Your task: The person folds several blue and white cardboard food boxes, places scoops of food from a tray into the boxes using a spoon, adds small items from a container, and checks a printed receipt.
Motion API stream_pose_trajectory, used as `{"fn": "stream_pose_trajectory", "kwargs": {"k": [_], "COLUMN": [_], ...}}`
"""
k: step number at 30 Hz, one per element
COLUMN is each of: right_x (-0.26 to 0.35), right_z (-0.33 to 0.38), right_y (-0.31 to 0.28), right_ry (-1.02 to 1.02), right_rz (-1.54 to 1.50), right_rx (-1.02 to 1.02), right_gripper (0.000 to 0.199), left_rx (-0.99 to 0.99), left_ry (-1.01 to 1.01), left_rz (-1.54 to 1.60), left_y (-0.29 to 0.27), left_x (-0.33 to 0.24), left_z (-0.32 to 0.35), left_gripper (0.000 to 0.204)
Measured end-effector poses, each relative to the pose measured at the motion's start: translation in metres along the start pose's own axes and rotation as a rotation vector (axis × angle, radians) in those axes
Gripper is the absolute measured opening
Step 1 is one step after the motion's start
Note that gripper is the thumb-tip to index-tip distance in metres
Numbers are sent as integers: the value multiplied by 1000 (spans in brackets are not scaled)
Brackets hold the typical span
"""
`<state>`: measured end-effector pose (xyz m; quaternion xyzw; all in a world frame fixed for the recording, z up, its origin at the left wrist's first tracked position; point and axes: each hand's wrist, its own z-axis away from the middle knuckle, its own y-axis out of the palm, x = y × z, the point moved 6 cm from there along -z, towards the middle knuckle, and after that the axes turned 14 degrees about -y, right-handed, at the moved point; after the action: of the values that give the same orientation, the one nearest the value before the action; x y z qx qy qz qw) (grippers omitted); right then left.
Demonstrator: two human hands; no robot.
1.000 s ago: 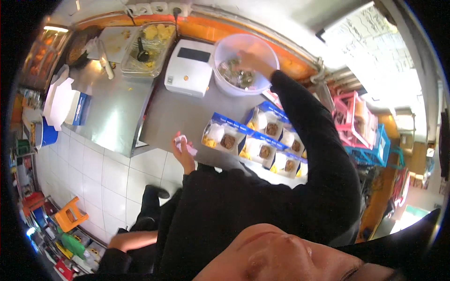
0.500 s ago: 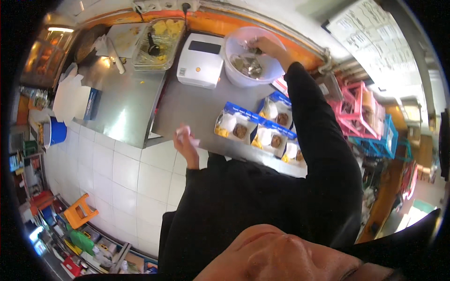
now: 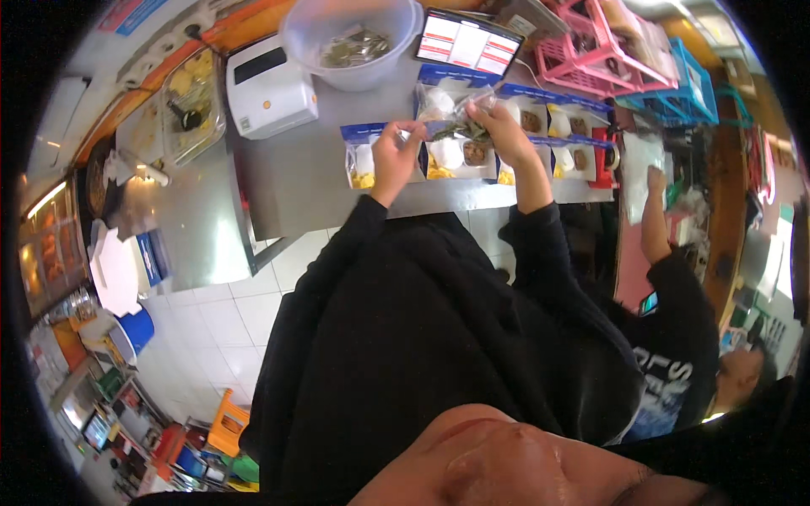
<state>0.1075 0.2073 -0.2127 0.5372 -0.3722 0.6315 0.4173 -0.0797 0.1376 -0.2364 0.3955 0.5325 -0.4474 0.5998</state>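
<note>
Both hands are over the row of food boxes, with a small clear plastic bag of dark green contents (image 3: 456, 130) stretched between them. My right hand (image 3: 511, 139) grips the bag's right side with closed fingers. On the other side, the pinched fingers of my left hand (image 3: 395, 162) are at the bag's left end. Beneath the hands stands an open food box (image 3: 434, 171) with a white mound, a brown piece and yellow bits; several similar boxes with blue flaps surround it. A translucent bowl (image 3: 295, 42) behind them contains more such bags.
Left of the bowl are a white printer-like machine (image 3: 274, 105) and a clear tray of yellow food (image 3: 211, 126). A tablet (image 3: 469, 42) and pink crate (image 3: 582, 63) stand at the back right. Another person's hand (image 3: 656, 179) reaches over the counter at right.
My right hand has left the bowl and come over the boxes with a bag. My left hand has moved right to meet it. The view has shifted right, showing another person.
</note>
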Motion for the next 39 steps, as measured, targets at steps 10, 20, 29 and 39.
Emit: {"fn": "stream_pose_trajectory", "kwargs": {"k": [10,20,29,39], "right_x": [-78,-41,-95,-168], "right_z": [92,76,-76,-105], "right_y": [-67,-96,-145,-138], "right_ry": [223,56,-19,273], "right_rz": [-201,-302,1274,1169], "right_rx": [-415,-448,55,664], "right_gripper": [22,28,30,25], "left_rx": [68,-57,-178,-185], "left_ry": [75,-206,120,21], "left_rz": [-806,-651,-594,-397], "left_y": [51,71,95,73], "left_x": [116,125,114,86], "left_z": [21,16,14,37], "left_gripper": [28,60,72,43]}}
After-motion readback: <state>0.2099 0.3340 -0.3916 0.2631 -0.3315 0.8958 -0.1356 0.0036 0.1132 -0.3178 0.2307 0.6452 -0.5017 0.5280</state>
